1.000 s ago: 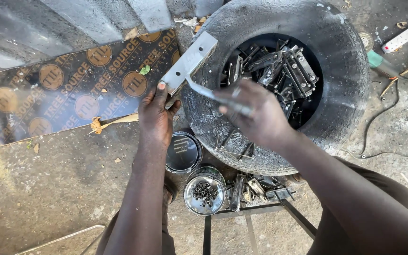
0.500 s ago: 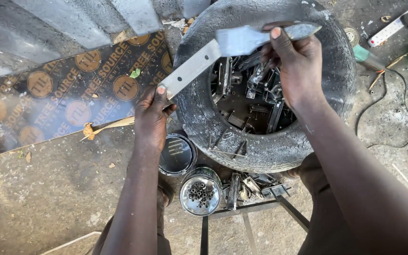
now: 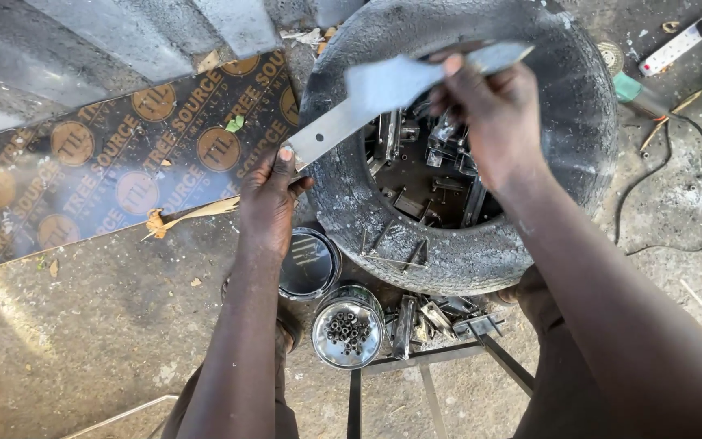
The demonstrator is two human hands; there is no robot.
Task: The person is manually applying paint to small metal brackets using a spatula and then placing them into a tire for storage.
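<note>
Your left hand point(image 3: 268, 203) pinches the near end of the metal strip point(image 3: 343, 126) over the tyre point(image 3: 465, 252); your right hand point(image 3: 493, 122) grips a second piece point(image 3: 493, 55) at its far end; hold both firmly; mind sharp edges.

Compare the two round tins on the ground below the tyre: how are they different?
The upper tin shows a dark, flat, shiny surface; the lower tin is open and holds many small dark pieces. The upper tin lies nearer the left hand; the lower tin sits beside the metal scraps. Both are round, with bright metal rims.
</note>
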